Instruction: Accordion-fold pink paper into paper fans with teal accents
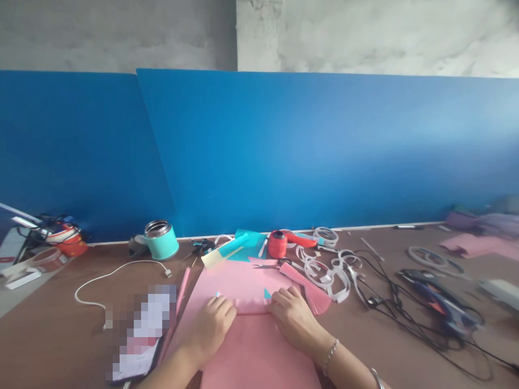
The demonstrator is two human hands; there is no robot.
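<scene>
Fingers bent, a person's left hand (218,324) and right hand (295,319) meet a pale pink folded edge (252,307) between them, over pink paper (259,354) on a brown bench (48,340). Beyond the hands sits a red spool (277,245); a fanned pink piece (312,294) lies just past the right hand. Left of the hands are a phone (141,346) and, farther out, a turquoise mug (162,246).

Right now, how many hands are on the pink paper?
2: the left hand at the left end of the pale pink band, the right hand at its right end. No other hand shows.
</scene>
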